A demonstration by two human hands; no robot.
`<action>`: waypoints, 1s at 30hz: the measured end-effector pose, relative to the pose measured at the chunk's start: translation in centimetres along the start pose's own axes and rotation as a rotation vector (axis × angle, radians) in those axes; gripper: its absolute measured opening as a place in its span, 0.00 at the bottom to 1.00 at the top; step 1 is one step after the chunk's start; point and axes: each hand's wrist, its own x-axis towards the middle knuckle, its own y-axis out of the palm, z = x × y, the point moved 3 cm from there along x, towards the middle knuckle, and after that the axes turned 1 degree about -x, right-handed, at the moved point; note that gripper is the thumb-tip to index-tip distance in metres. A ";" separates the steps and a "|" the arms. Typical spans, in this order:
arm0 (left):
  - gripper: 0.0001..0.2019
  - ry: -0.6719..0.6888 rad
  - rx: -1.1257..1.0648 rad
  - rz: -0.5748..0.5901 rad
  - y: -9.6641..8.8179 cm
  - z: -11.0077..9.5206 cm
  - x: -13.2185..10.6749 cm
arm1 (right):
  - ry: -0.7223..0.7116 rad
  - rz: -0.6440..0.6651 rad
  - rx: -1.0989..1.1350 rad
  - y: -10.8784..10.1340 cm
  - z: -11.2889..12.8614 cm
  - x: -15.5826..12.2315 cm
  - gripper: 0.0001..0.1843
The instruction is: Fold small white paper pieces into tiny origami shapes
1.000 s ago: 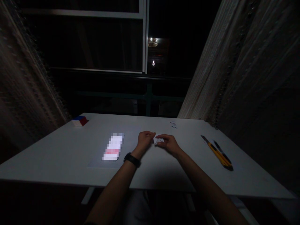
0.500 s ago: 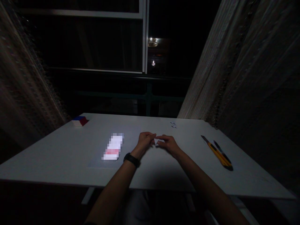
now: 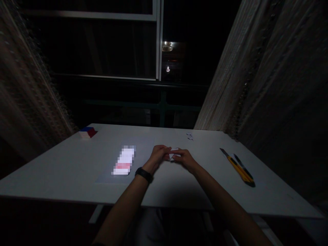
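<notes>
Between my two hands is a small folded piece of white paper (image 3: pixel 174 153), held just above the table. My left hand (image 3: pixel 159 155), with a dark watch (image 3: pixel 144 174) on its wrist, pinches the paper's left side. On the right side, the thumb and fingers of my right hand (image 3: pixel 186 158) close on it too. A triangular flap shows between the fingertips; fingers cover much of the rest.
On the white table (image 3: pixel 77 171), a glowing phone (image 3: pixel 124 160) lies left of my hands. A puzzle cube (image 3: pixel 87 132) sits at the back left. Marked paper pieces (image 3: pixel 189 136) lie at the back. To the right are a yellow utility knife (image 3: pixel 238 169) and a pen (image 3: pixel 242 165).
The paper between my fingers shows more of its white surface, with an edge now visible above my right index finger. My hands have barely shifted.
</notes>
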 end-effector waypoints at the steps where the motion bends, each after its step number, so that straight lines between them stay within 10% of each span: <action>1: 0.14 0.001 -0.001 0.004 0.0 0.0 0.0 | -0.006 0.009 0.001 0.0 0.1 0.0 0.17; 30: 0.16 0.104 0.116 0.002 0.6 -0.6 -0.3 | -0.004 0.021 -0.004 -0.1 -0.2 0.2 0.16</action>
